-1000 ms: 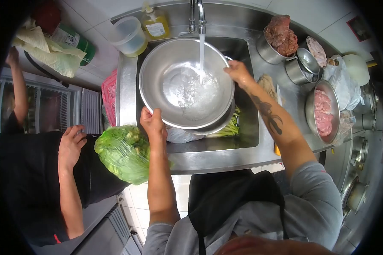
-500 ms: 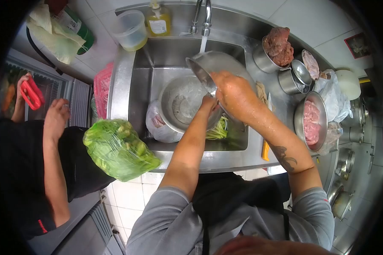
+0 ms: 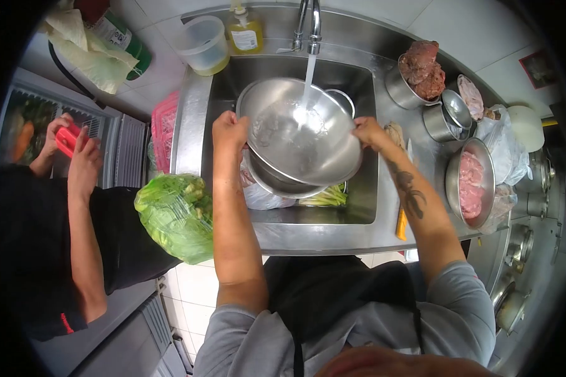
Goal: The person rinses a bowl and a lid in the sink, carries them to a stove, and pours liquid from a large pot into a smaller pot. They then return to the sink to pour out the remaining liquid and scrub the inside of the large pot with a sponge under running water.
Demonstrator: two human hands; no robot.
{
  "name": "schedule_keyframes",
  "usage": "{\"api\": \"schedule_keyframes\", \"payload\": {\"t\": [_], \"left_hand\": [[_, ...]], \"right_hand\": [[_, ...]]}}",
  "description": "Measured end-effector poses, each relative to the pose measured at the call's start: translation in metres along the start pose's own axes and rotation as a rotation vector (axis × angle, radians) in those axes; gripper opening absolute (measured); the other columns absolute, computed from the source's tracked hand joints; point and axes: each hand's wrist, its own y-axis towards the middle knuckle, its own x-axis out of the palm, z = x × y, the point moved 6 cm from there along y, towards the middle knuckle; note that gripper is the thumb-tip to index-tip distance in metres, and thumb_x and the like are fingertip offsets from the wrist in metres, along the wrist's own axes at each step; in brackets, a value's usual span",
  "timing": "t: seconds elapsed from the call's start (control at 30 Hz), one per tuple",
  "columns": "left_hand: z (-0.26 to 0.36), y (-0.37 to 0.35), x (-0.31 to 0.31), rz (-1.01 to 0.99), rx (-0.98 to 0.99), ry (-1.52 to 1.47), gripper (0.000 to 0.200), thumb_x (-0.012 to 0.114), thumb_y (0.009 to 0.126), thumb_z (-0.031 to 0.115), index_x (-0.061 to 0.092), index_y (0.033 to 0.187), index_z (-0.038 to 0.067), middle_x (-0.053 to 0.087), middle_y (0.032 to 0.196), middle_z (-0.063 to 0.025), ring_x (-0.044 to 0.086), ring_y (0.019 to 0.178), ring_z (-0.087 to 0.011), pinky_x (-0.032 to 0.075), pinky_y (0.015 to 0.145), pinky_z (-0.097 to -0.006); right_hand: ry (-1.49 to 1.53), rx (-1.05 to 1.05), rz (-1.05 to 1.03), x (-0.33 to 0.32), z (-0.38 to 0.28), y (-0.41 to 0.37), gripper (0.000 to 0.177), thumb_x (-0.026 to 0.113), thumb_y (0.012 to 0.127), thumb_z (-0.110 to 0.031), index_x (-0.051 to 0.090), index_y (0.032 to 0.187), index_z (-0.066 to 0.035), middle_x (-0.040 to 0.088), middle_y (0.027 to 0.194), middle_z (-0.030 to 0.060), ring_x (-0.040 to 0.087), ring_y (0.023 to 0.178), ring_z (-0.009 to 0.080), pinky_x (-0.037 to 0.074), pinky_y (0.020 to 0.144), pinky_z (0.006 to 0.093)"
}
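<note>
1. The left hand (image 3: 231,132) pinches the left rim of a wide stainless-steel mixing bowl (image 3: 277,141), fingers curled tight.
2. The right hand (image 3: 371,133) grips the opposite rim, probably so that the two sides balance the broad, slightly tilted bowl under the water stream (image 3: 308,81).
3. The bowl is over the sink (image 3: 361,204), below the chrome faucet (image 3: 314,43); its smooth, rounded inside shines where the water lands.
4. Beneath it sits a second metal bowl (image 3: 273,182), partly hidden, with a pale plastic bag (image 3: 261,198) to its left and slender green stalks (image 3: 327,198) at its near right.
5. Leafy greens (image 3: 173,217), crinkled under clear film, are at the left, near the counter edge.
6. On the right counter, soft pink meat (image 3: 471,188) fills a round steel bowl (image 3: 486,149); farther back, coarse, darker meat (image 3: 423,69) heaps above a deep pot (image 3: 398,88), the metal walls likely containing it. A yellow-handled knife (image 3: 401,224) lies nearer.
7. At far left, a co-worker's hands (image 3: 83,164) hold a red object (image 3: 69,139).
</note>
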Motion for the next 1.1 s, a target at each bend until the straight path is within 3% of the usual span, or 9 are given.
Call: {"api": "schedule_keyframes", "payload": {"t": [0.1, 0.2, 0.3, 0.37, 0.5, 0.6, 0.8, 0.9, 1.1], "left_hand": [[0.004, -0.014, 0.000, -0.103, 0.009, -0.063, 0.022, 0.055, 0.072, 0.000, 0.041, 0.060, 0.011, 0.047, 0.057, 0.0009, 0.041, 0.045, -0.0073, 0.032, 0.038, -0.0241], [0.005, -0.044, 0.011, -0.085, 0.086, -0.154, 0.020, 0.054, 0.070, -0.002, 0.042, 0.061, 0.010, 0.047, 0.058, 0.0019, 0.040, 0.045, -0.0062, 0.031, 0.038, -0.0228], [0.011, -0.058, 0.023, -0.061, 0.094, -0.299, 0.021, 0.053, 0.071, -0.005, 0.041, 0.062, 0.009, 0.045, 0.057, 0.0030, 0.037, 0.043, -0.0038, 0.029, 0.037, -0.0217], [0.009, -0.062, 0.032, -0.056, 0.088, -0.346, 0.021, 0.053, 0.072, -0.006, 0.041, 0.062, 0.009, 0.044, 0.056, 0.0035, 0.035, 0.043, -0.0026, 0.027, 0.036, -0.0214], [-0.027, -0.055, 0.047, -0.058, 0.046, -0.382, 0.018, 0.053, 0.073, -0.005, 0.044, 0.064, 0.009, 0.047, 0.058, 0.0031, 0.039, 0.044, -0.0035, 0.030, 0.035, -0.0208], [-0.030, -0.067, 0.048, -0.014, 0.041, -0.387, 0.020, 0.053, 0.072, -0.005, 0.042, 0.064, 0.010, 0.046, 0.058, 0.0036, 0.037, 0.044, -0.0030, 0.028, 0.036, -0.0208], [-0.022, -0.064, -0.005, 0.072, 0.040, -0.331, 0.022, 0.053, 0.072, -0.007, 0.041, 0.064, 0.010, 0.043, 0.059, 0.0039, 0.035, 0.048, -0.0044, 0.026, 0.042, -0.0216], [-0.046, -0.028, -0.020, 0.019, -0.076, -0.405, 0.022, 0.054, 0.072, -0.004, 0.040, 0.063, 0.011, 0.044, 0.060, 0.0036, 0.039, 0.054, -0.0054, 0.034, 0.049, -0.0235], [-0.154, 0.035, 0.047, 0.100, -0.097, -0.321, 0.029, 0.055, 0.089, 0.028, 0.062, 0.089, 0.000, 0.061, 0.081, -0.0074, 0.052, 0.064, -0.0136, 0.042, 0.059, -0.0253]], "right_hand": [[-0.115, -0.045, -0.042, 0.027, 0.011, 0.025, 0.027, 0.062, 0.076, -0.007, 0.061, 0.102, 0.001, 0.064, 0.079, 0.0120, 0.062, 0.068, 0.0233, 0.050, 0.061, 0.0381], [-0.639, -0.910, 0.727, 0.018, -0.054, 0.000, 0.023, 0.060, 0.078, -0.007, 0.061, 0.101, -0.001, 0.063, 0.083, 0.0134, 0.061, 0.070, 0.0234, 0.050, 0.064, 0.0386], [0.059, -0.662, 0.310, 0.054, -0.060, 0.048, 0.020, 0.057, 0.083, -0.010, 0.060, 0.101, -0.001, 0.060, 0.092, 0.0144, 0.062, 0.081, 0.0258, 0.050, 0.074, 0.0373], [1.116, -0.097, -0.304, 0.114, -0.071, 0.071, 0.019, 0.055, 0.087, -0.015, 0.061, 0.096, 0.000, 0.062, 0.098, 0.0115, 0.061, 0.087, 0.0236, 0.049, 0.081, 0.0356], [0.680, -0.795, -0.087, 0.139, -0.189, -0.008, 0.033, 0.048, 0.093, -0.027, 0.061, 0.102, 0.002, 0.061, 0.100, 0.0155, 0.061, 0.085, 0.0322, 0.048, 0.080, 0.0414], [-0.261, -1.344, 0.294, 0.153, -0.213, -0.037, 0.040, 0.045, 0.094, -0.034, 0.057, 0.115, -0.002, 0.058, 0.112, 0.0177, 0.053, 0.106, 0.0366, 0.039, 0.095, 0.0467], [-0.546, -0.465, -0.127, 0.052, -0.062, 0.109, 0.052, 0.070, 0.076, -0.029, 0.056, 0.114, 0.004, 0.062, 0.106, 0.0198, 0.061, 0.095, 0.0291, 0.046, 0.090, 0.0374], [-0.069, 0.018, -0.438, 0.023, -0.021, 0.060, 0.030, 0.068, 0.074, -0.017, 0.062, 0.097, 0.002, 0.063, 0.082, 0.0103, 0.062, 0.069, 0.0197, 0.053, 0.056, 0.0340], [-0.375, -0.307, -0.069, -0.042, -0.172, -0.047, 0.026, 0.057, 0.074, -0.007, 0.063, 0.097, 0.004, 0.063, 0.069, 0.0140, 0.056, 0.045, 0.0167, 0.044, 0.039, 0.0310]]}}
